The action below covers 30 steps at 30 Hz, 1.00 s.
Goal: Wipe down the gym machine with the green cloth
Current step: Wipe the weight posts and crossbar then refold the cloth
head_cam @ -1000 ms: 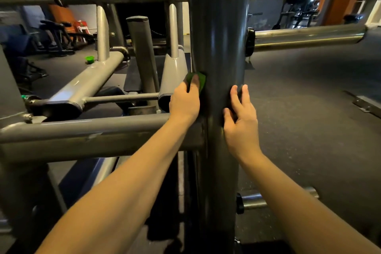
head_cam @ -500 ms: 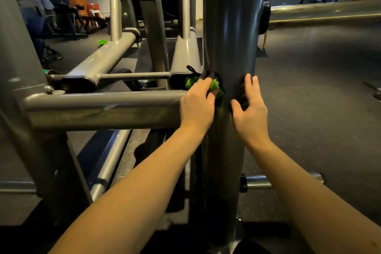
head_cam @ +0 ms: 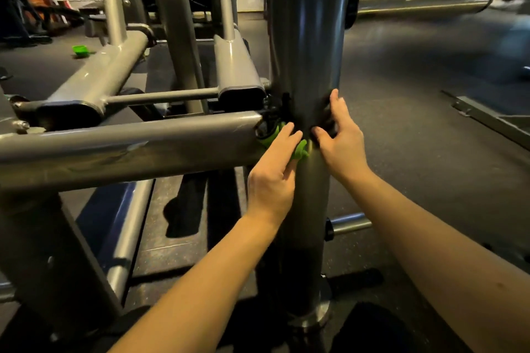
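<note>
The gym machine's thick grey upright post stands straight ahead, and a grey horizontal beam joins it from the left. My left hand presses the bunched green cloth against the post's left front, right at that joint. Its fingers lie fairly straight over the cloth, which shows only past the fingertips. My right hand rests on the post's right side at about the same height, fingers spread over a dark blurred patch. I cannot tell what that patch is.
More grey frame tubes and a slanted post fill the left. A steel peg sticks out to the right high up, and a shorter one low down. A small green object lies on the dark rubber floor.
Both hands have slid down the post, from the middle of the post to its joint with the horizontal beam. The cloth has gone from flat to bunched. My view has dropped lower.
</note>
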### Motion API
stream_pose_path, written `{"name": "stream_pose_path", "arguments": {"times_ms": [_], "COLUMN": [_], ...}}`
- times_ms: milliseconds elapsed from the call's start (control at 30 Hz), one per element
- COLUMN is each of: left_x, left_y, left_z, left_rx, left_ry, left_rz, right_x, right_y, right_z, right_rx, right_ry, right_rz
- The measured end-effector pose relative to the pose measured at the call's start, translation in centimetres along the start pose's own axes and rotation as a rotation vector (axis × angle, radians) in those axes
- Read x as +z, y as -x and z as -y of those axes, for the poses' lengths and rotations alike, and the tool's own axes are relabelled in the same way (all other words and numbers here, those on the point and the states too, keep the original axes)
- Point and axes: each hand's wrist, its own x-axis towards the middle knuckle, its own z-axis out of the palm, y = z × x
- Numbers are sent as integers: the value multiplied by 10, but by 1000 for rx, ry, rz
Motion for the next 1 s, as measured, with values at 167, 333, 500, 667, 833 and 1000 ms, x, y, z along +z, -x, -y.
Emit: {"name": "stream_pose_path", "arguments": {"times_ms": [167,333,500,667,833,1000], "left_x": [13,20,12,12,16,26], "left_y": [49,58,61,53,44,52], "left_z": [24,28,34,51,66,68], "left_rx": [-349,-349,-407,-577,-809,-724], "left_ry": [265,314,403,411,541,513], "left_rz": [34,124,187,-8,-10,71], "right_x": [10,19,28,31,48,59], "right_y": [12,19,28,49,69,80], "right_z": [-1,4,11,-4,-18,-30], "right_rx": [114,243,310,392,425,485], "right_ry": [101,160,155,31,76,111], "right_rz": [18,-47,-101,-119,-103,-77]}}
